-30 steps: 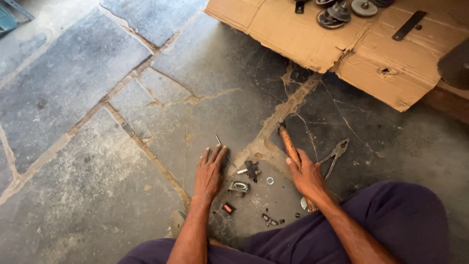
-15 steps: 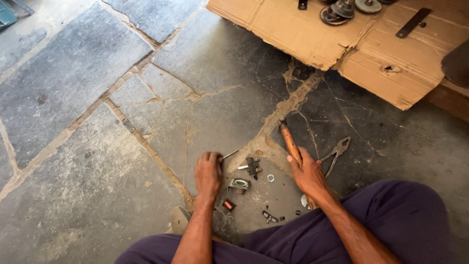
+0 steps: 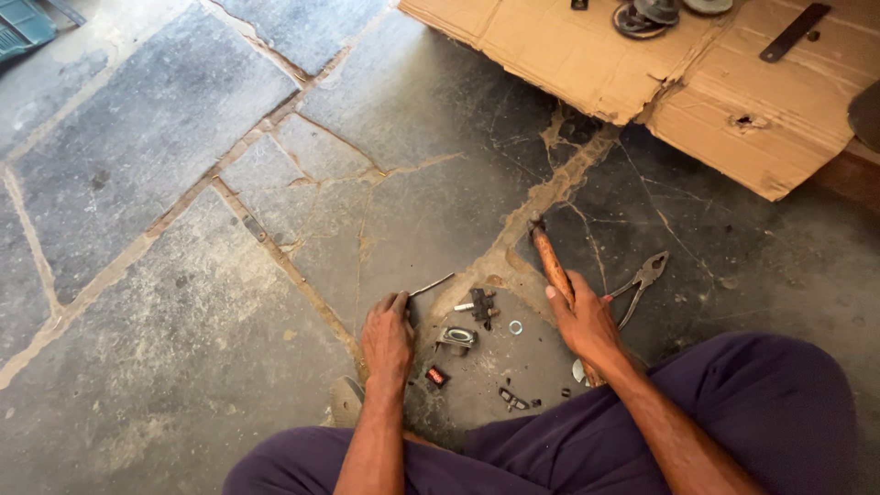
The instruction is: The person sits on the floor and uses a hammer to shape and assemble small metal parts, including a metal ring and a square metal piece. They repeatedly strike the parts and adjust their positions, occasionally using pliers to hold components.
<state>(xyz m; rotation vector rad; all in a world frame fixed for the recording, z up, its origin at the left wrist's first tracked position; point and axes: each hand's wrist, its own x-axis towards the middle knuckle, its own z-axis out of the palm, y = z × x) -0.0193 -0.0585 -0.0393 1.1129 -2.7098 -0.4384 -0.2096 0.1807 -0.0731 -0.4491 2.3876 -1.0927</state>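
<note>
Seated on a cracked stone floor (image 3: 183, 183), purple trousers (image 3: 715, 412) at bottom. Left hand (image 3: 387, 337) pinching a thin metal rod (image 3: 431, 285). Right hand (image 3: 587, 321) wrapped around a wooden-handled tool (image 3: 553, 261). Between them, small metal parts (image 3: 458, 337) and a washer (image 3: 515, 326). Pliers (image 3: 642, 280) just right of the right hand. Flattened cardboard (image 3: 642, 73) above.

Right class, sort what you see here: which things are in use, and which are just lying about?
In use:
left hand holding thin metal rod
right hand on wooden-handled tool
small parts

Lying about:
pliers
cardboard
metal discs
</note>
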